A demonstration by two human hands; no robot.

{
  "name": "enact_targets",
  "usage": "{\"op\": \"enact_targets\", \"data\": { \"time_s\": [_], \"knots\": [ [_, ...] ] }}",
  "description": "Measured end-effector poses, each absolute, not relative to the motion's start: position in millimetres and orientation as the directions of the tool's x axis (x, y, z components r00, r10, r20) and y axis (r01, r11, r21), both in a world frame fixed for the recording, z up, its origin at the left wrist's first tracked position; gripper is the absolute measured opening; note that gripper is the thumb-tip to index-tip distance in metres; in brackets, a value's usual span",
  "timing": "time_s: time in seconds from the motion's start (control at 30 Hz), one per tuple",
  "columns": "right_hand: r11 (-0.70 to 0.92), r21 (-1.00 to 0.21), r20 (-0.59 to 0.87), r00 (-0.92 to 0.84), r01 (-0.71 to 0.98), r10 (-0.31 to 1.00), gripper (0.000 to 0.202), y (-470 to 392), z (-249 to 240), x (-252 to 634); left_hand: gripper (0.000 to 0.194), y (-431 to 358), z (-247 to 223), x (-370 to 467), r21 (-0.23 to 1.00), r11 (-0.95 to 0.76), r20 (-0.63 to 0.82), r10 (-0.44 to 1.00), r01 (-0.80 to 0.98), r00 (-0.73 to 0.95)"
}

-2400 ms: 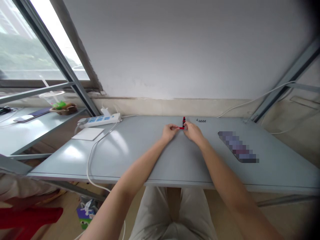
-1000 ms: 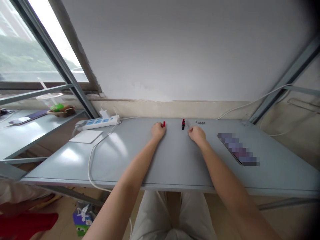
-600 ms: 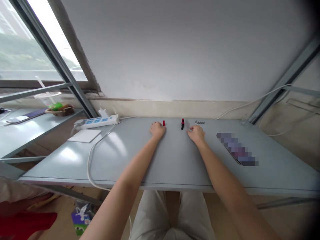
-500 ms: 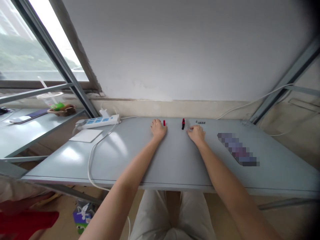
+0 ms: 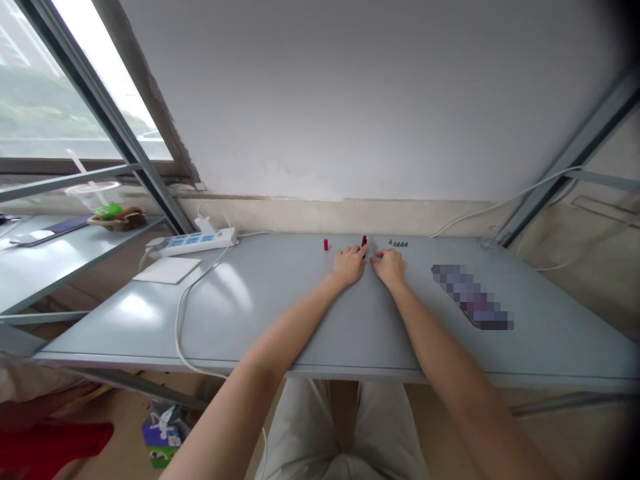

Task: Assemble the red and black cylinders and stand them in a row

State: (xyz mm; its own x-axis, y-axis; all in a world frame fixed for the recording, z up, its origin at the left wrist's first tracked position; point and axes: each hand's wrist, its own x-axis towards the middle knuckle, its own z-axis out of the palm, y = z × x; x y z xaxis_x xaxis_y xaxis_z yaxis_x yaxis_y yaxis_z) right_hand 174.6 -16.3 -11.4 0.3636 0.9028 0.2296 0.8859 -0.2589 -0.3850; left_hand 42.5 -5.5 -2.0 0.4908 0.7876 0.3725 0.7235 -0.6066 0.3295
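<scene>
My left hand (image 5: 349,265) lies on the grey table with its fingertips at a small red and black object (image 5: 365,241), partly covering it; what the fingers hold, if anything, is hidden. Facing it from the right, my right hand (image 5: 389,265) has thumb and fingers bent around the edge of a small clear item (image 5: 371,248), too small to make out well. A small red cylinder (image 5: 326,245) stands to the left of my left hand. Several small dark pieces (image 5: 401,244) sit in a row behind my right hand.
A blurred-out phone-like object (image 5: 473,297) lies on the table's right. At the left are a power strip (image 5: 200,241), a white square (image 5: 167,270) and a white cable (image 5: 181,303) running over the front edge. A wall stands behind.
My left hand has moved right, from beside the red cylinder to the red and black object. My right hand stays near its place, with its fingertips close to the left hand.
</scene>
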Motion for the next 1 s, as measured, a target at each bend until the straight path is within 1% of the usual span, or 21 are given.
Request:
{"op": "enact_targets", "data": {
  "time_s": [0.17, 0.27, 0.43, 0.6, 0.7, 0.8, 1.0],
  "knots": [
    [-0.262, -0.394, 0.223, 0.368, 0.881, 0.903, 0.029, -15, -11, 175, 0.024, 3, 1, 43, 0.401, -0.522, 0.385, 0.842, 0.753, 0.379],
    [-0.26, -0.4, 0.228, 0.37, 0.879, 0.901, 0.029, -15, -11, 174, 0.016, 9, 2, 37, 0.5, -0.48, 0.392, 0.868, 0.721, 0.306],
    [-0.262, -0.403, 0.238, 0.377, 0.877, 0.895, 0.026, -15, -11, 173, 0.01, 10, -5, 16, 0.713, -0.401, 0.365, 0.913, 0.575, 0.184],
    [-0.257, -0.387, 0.223, 0.36, 0.886, 0.906, 0.021, -19, -6, 169, 0.009, 2, -11, 1, 0.844, -0.332, 0.331, 0.941, 0.422, 0.078],
    [-0.223, -0.336, 0.209, 0.303, 0.915, 0.93, 0.019, -24, 0, 166, 0.01, 0, -10, 2, 0.891, -0.292, 0.295, 0.954, 0.347, 0.046],
    [-0.19, -0.294, 0.206, 0.256, 0.937, 0.944, 0.018, -28, 6, 161, 0.009, 0, -9, 5, 0.915, -0.279, 0.277, 0.96, 0.292, 0.047],
    [-0.183, -0.281, 0.205, 0.245, 0.942, 0.948, 0.018, -30, 8, 160, 0.009, 2, -12, 7, 0.938, -0.269, 0.265, 0.963, 0.22, 0.048]
  ]
}}
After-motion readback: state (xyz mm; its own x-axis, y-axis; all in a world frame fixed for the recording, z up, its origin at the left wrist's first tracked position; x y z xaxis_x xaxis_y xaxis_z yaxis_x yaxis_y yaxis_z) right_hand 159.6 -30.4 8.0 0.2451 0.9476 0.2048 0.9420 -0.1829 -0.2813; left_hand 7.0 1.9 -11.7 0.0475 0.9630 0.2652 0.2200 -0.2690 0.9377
